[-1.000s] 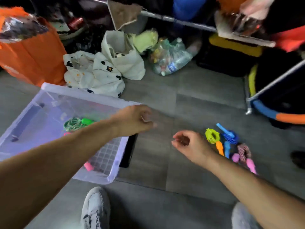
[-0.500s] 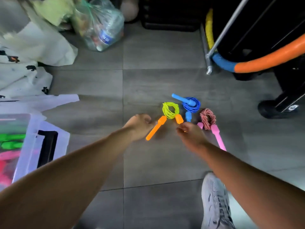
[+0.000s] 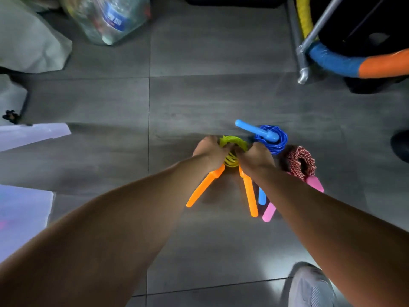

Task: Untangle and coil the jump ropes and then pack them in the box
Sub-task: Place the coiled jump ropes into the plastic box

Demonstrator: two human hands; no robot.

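Three coiled jump ropes lie on the grey floor tiles. The yellow-green rope [image 3: 232, 159] has two orange handles [image 3: 204, 186] that splay toward me. My left hand [image 3: 210, 151] and my right hand [image 3: 254, 157] both close on its coil from either side. To its right lies the blue rope [image 3: 274, 140] with a blue handle across it. Further right sits the red-and-white rope [image 3: 301, 160] with pink handles [image 3: 316, 183]. The clear plastic box [image 3: 24, 209] shows only at the left edge.
A clear lid [image 3: 33, 134] lies at the left. Bags of cloth [image 3: 28, 45] and a plastic bag with bottles [image 3: 110, 16] stand at the back. A metal frame with blue and orange padding [image 3: 345, 60] is at the right. My shoe [image 3: 309, 286] is at the bottom.
My view swung from the box to the ropes. Both hands reached forward and closed on the yellow-green rope's coil, which they were only near half a second ago.
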